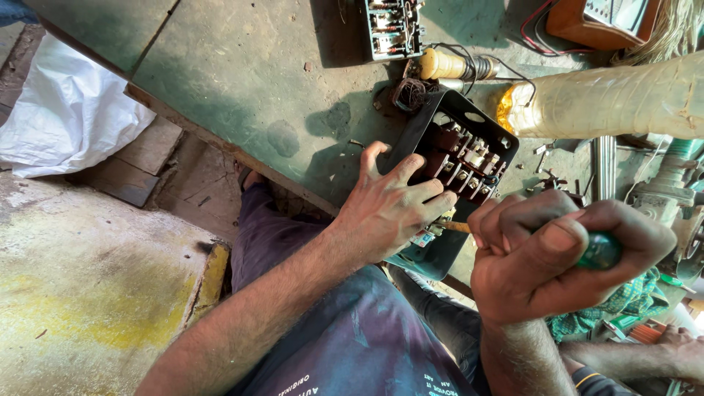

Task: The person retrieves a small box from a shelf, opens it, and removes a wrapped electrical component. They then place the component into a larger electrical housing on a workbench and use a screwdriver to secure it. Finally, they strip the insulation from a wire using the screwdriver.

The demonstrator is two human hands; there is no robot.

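Currently the left hand (392, 209) is resting on the black sheet-metal switch box (455, 150), fingers spread and pressed over its near edge and open face, steadying it. The box is lying tilted on the worn green workbench top (242, 73), near the bench's front edge, with rows of brown terminal blocks and pale screw contacts (469, 161) showing inside. The right hand (557, 253) is curling into a tight fist around the translucent green handle of a screwdriver (601, 251); thumb pressed over the fingers. The shaft is hidden behind the fist, so where the tip meets the box cannot be told.

A second, similar open terminal box (392, 28) is sitting farther back on the bench, well apart. An orange-cased meter with red and black leads (598, 18) is standing at the far corner. A white plastic sack (66, 114) is lying on the floor beside the bench. Another person's hand (678, 352) is showing at the lower right edge.
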